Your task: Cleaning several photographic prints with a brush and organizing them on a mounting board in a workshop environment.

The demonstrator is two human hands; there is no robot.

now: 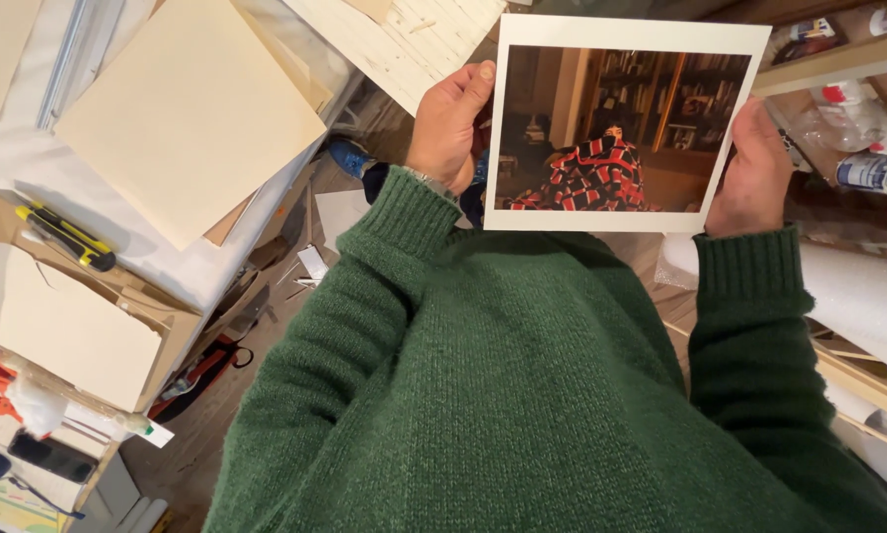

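A: Holding the print (621,123) by both side edges, you keep it flat and face up in front of your chest, above the floor. Your left hand (450,123) pinches the left edge, thumb lying on the white border, fingers hidden underneath.

B: And the right hand (756,168)?

A: It grips the right edge; thumb on the border, fingers behind the sheet, so I cannot tell how they sit. Both sleeves are green knit.

B: Containers?

A: Shelf (838,61) at your right holds clear bottles (863,138) and a tin lying on its side; contents cannot be told. A shallow cardboard tray (147,296) on the table at your left holds cream sheets. A yellow-and-black knife (68,237) lies at its upper rim.

B: Anything else on that table?

A: A cream board (187,114) lies flat, well apart from the print.
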